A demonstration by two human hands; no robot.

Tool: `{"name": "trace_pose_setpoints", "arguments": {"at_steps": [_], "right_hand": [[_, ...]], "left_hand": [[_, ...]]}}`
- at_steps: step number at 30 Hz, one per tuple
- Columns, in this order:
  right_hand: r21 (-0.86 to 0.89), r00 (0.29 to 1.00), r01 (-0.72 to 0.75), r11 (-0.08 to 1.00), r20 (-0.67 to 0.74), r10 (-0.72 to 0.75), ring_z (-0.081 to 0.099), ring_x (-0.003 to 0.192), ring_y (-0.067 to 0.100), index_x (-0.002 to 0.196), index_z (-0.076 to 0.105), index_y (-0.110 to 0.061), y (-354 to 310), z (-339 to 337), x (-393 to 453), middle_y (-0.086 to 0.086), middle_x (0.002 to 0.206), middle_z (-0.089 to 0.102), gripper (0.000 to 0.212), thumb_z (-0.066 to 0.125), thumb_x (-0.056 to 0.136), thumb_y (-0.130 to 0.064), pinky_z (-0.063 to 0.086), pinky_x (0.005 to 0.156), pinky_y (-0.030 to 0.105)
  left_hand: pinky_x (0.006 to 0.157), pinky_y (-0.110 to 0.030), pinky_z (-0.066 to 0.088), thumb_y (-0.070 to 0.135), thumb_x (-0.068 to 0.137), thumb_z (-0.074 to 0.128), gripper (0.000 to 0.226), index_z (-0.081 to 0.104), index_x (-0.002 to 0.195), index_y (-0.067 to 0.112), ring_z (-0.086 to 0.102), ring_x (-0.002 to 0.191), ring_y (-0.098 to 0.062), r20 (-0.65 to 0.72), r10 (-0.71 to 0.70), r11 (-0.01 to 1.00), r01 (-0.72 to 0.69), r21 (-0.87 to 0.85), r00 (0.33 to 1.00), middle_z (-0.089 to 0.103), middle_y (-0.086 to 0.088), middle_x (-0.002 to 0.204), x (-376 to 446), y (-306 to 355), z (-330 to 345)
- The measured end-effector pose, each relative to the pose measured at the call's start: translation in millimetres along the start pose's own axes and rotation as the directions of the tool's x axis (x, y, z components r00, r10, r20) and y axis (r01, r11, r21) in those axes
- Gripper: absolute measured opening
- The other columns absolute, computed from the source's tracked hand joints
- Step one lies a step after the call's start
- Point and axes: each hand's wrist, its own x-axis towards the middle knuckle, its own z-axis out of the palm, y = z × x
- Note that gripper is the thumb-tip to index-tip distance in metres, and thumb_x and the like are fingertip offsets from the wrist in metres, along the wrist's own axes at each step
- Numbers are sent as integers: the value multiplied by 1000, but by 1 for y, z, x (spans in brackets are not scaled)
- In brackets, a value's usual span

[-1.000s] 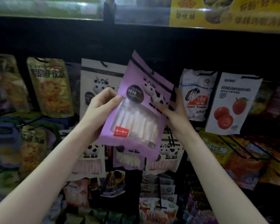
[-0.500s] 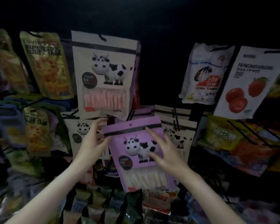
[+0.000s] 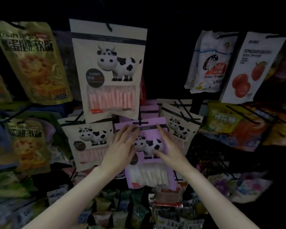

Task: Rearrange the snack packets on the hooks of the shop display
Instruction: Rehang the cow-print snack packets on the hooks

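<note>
Hanging item: purple packet (image 3: 149,129), cow print, middle hook (image 3: 139,123) of the lower row, between two cream packets (image 3: 89,142). We rest our left hand (image 3: 120,151) and right hand (image 3: 170,151) flat on its face, fingers spread and straight, pinching nothing. We judge it light, limp film, slippery, sticks inside brittle. Best held by the stiff top band beside the hook slot, not the filled window.
</note>
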Motion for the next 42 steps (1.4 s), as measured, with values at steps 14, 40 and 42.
{"name": "trace_pose_setpoints", "arguments": {"at_steps": [14,40,42], "right_hand": [[-167,946,-317,934,-124,299,9,144,23,150,-1,-28,-15,22,49,8,158,3,83,58,92,-19,29,102,28],[494,968,97,864,-248,34,55,109,17,144,23,-30,-137,-33,93,8,122,53,81,71,80,-15,51,91,37],[601,979,134,788,-201,-14,57,112,24,144,25,-29,-141,-40,89,11,123,54,80,68,80,-8,51,92,44]], "left_hand": [[113,-48,23,20,95,39,53,27,146,16,18,142,-33,133,-63,997,67,-24,989,18,-11,155,19,-29,-2],[83,-19,51,14,92,55,45,36,131,24,59,101,-6,-404,-363,635,-95,-767,840,58,7,109,19,-23,-175],[80,-26,54,10,91,57,53,31,133,27,62,95,-11,-417,-284,623,-164,-764,863,60,1,99,10,-12,-191]]}}
